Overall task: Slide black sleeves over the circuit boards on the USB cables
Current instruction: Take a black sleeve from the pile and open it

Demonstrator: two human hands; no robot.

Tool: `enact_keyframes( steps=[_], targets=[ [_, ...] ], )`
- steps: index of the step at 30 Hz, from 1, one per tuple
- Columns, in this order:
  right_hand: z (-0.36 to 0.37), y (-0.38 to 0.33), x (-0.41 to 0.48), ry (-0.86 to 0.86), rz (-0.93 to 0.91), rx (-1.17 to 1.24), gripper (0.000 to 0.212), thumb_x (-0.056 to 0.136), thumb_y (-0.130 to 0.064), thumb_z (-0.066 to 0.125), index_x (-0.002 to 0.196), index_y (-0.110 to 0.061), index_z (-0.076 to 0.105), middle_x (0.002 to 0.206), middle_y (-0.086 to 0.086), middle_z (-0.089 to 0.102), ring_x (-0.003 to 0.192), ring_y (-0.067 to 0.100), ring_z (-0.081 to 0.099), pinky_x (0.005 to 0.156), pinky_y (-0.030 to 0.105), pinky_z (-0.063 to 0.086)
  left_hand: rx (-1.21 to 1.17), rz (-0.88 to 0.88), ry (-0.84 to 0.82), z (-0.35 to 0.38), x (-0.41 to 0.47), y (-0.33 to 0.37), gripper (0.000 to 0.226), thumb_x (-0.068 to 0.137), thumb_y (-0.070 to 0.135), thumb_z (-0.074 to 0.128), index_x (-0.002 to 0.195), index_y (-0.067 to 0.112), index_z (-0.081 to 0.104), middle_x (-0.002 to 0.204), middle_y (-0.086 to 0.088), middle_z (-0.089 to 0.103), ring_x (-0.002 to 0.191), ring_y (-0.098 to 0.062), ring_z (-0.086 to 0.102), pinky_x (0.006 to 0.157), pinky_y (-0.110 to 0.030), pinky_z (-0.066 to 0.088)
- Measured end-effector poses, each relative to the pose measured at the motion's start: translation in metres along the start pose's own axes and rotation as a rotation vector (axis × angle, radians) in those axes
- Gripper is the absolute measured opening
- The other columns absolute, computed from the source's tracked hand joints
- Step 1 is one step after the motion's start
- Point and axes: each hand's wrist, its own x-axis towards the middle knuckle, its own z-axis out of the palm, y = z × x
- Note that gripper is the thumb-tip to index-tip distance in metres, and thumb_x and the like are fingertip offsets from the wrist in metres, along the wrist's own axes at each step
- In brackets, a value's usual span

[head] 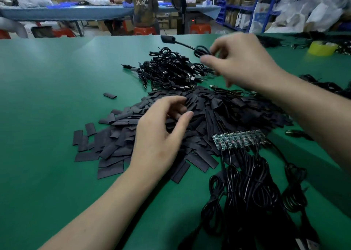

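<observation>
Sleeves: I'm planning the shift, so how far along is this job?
Done, seemingly: a cable pile beyond the sleeves. In hand: the right hand holds a coiled cable with a sleeved end; the left hand hovers over the sleeves. Left: a row of bare boards on the near cables.

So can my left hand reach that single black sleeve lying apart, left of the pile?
Probably yes. The left hand is over the sleeve pile, holding nothing, and only flat loose sleeves and bare green mat lie between it and the lone sleeve.
</observation>
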Motion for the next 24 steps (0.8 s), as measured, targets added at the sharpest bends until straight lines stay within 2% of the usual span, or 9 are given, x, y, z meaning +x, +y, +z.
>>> enact_keyframes(
  steps=[3, 4, 8, 11, 13, 15, 18, 22, 24],
  targets=[
    [0.032, -0.016, 0.072, -0.007, -0.008, -0.091, 0.041, 0.097, -0.041, 0.066, 0.092, -0.001, 0.074, 0.086, 0.012, 0.073, 0.077, 0.023, 0.07, 0.079, 0.044, 0.059, 0.039, 0.031, -0.038, 0.0, -0.001, -0.002, 0.017, 0.099, 0.02, 0.067, 0.115, 0.021, 0.073, 0.104, 0.015, 0.071, 0.1, -0.002, 0.066, 0.09, -0.029, 0.053],
    [0.046, -0.022, 0.095, -0.018, 0.002, -0.097, 0.042, 0.097, -0.038, 0.066, 0.088, 0.003, 0.072, 0.083, 0.013, 0.07, 0.078, 0.026, 0.067, 0.082, 0.044, 0.057, 0.052, 0.048, -0.047, 0.0, -0.002, -0.003, 0.015, 0.099, 0.019, 0.067, 0.111, 0.022, 0.074, 0.103, 0.015, 0.072, 0.099, -0.001, 0.066, 0.089, -0.029, 0.054],
    [0.098, -0.046, 0.158, -0.07, 0.029, -0.164, 0.039, 0.099, -0.011, 0.057, 0.064, -0.014, 0.039, 0.066, 0.002, 0.039, 0.064, 0.021, 0.042, 0.057, 0.03, 0.035, 0.066, 0.084, -0.078, 0.0, -0.003, -0.005, 0.01, 0.095, 0.022, 0.072, 0.102, 0.024, 0.079, 0.097, 0.017, 0.075, 0.095, 0.0, 0.068, 0.085, -0.032, 0.056],
    [0.13, -0.053, 0.171, -0.147, -0.02, -0.298, 0.034, 0.097, -0.002, 0.053, 0.067, -0.013, 0.04, 0.07, 0.003, 0.043, 0.081, 0.03, 0.051, 0.06, 0.032, 0.037, 0.079, 0.093, -0.101, 0.0, -0.003, -0.005, 0.008, 0.092, 0.028, 0.075, 0.097, 0.026, 0.081, 0.096, 0.017, 0.077, 0.094, 0.001, 0.069, 0.085, -0.033, 0.056],
    [0.142, -0.052, 0.17, -0.203, -0.064, -0.358, 0.016, 0.093, 0.003, 0.051, 0.08, -0.006, 0.056, 0.083, 0.008, 0.056, 0.091, 0.035, 0.057, 0.066, 0.036, 0.044, 0.088, 0.096, -0.118, 0.0, -0.003, -0.005, 0.007, 0.091, 0.03, 0.077, 0.096, 0.027, 0.081, 0.094, 0.017, 0.077, 0.092, 0.001, 0.069, 0.085, -0.032, 0.056],
    [0.144, -0.047, 0.164, -0.233, -0.128, -0.396, 0.021, 0.094, -0.003, 0.055, 0.112, -0.003, 0.065, 0.114, 0.015, 0.064, 0.109, 0.037, 0.06, 0.085, 0.041, 0.053, 0.086, 0.084, -0.131, -0.001, -0.004, -0.005, 0.006, 0.09, 0.032, 0.078, 0.092, 0.028, 0.081, 0.091, 0.018, 0.076, 0.09, -0.002, 0.069, 0.086, -0.034, 0.055],
    [0.125, -0.039, 0.137, -0.226, -0.19, -0.343, 0.035, 0.097, -0.021, 0.065, 0.129, -0.01, 0.061, 0.134, 0.013, 0.055, 0.117, 0.034, 0.057, 0.094, 0.039, 0.049, 0.105, 0.083, -0.115, -0.002, -0.004, -0.002, 0.013, 0.085, 0.042, 0.08, 0.082, 0.03, 0.078, 0.078, 0.016, 0.073, 0.078, -0.004, 0.066, 0.083, -0.034, 0.052],
    [0.07, -0.016, 0.066, -0.193, -0.233, -0.179, 0.029, 0.095, -0.031, 0.068, 0.121, -0.018, 0.069, 0.117, 0.006, 0.062, 0.106, 0.022, 0.06, 0.093, 0.037, 0.05, 0.097, 0.062, -0.109, -0.001, -0.004, -0.003, 0.027, 0.091, 0.052, 0.071, 0.078, 0.027, 0.073, 0.065, 0.01, 0.068, 0.064, -0.01, 0.063, 0.078, -0.037, 0.051],
    [0.038, -0.001, 0.022, -0.249, -0.217, -0.116, 0.019, 0.094, -0.032, 0.069, 0.108, -0.022, 0.076, 0.099, -0.004, 0.067, 0.093, 0.013, 0.064, 0.083, 0.024, 0.051, 0.09, 0.052, -0.129, -0.001, -0.004, -0.003, 0.028, 0.097, 0.05, 0.063, 0.082, 0.028, 0.073, 0.063, 0.008, 0.067, 0.063, -0.013, 0.064, 0.077, -0.039, 0.053]
  ],
)
